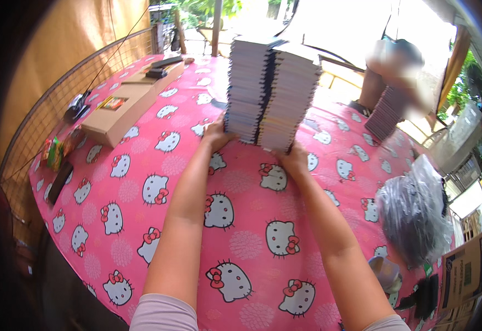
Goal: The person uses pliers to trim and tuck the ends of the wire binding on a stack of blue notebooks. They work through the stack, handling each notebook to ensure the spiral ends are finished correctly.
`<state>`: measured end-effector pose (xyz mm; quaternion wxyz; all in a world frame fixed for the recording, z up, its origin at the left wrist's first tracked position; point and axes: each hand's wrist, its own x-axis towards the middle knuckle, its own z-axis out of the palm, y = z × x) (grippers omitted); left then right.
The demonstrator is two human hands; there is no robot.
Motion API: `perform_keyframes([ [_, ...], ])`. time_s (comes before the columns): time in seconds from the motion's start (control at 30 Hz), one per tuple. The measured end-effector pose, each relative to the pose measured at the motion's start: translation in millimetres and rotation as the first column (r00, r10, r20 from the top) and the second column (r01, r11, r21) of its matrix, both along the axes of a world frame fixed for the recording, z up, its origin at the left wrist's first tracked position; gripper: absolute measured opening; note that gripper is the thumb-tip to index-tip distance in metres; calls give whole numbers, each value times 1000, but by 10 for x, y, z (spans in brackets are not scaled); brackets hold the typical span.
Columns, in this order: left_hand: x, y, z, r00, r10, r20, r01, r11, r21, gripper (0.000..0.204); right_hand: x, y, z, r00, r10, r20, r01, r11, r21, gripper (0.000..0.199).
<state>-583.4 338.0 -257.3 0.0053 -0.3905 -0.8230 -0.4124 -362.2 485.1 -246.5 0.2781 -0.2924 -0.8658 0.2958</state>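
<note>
Two tall stacks of spiral-bound notebooks (246, 91) stand side by side on the far part of the table, their dark and pale coil bindings meeting in the middle. My left hand (219, 136) grips the lower left side, thumb toward the near face. At the lower right corner, my right hand (294, 158) presses against the right-hand stack (289, 105). Both arms reach far forward. The undersides of the stacks and some of my fingertips are hidden. A pink tablecloth (245, 243) with cartoon cat heads lies beneath.
A long cardboard box (114, 118) with dark items on it lies left, near snack packets (56, 153) and a dark bar (60, 182). A co-worker (398, 71) is beside another notebook stack (384, 115) at far right. A clear plastic bag (414, 212) and a carton (472, 270) are nearer.
</note>
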Motion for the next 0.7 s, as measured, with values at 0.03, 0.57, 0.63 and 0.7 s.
perform_keyframes([
  [0.03, -94, -82, -49, 998, 47, 35, -48, 999, 24, 101, 84, -166, 123, 992, 120, -28, -121, 991, -58, 79],
  [0.57, -115, -347, -185, 886, 317, -340, -416, 867, -274, 86, 7013, -3250, 1007, 482, -810, 333, 796, 564, 221, 41],
  [0.63, -600, -515, -119, 807, 101, -581, -396, 822, -408, 84, 7477, -3678, 900, 418, -859, 295, 859, 479, 178, 40],
  [0.7, -308, -515, -311, 842, 47, -538, -335, 827, -453, 84, 7644, -4037, 986, 302, -817, 491, 945, 323, -45, 40],
])
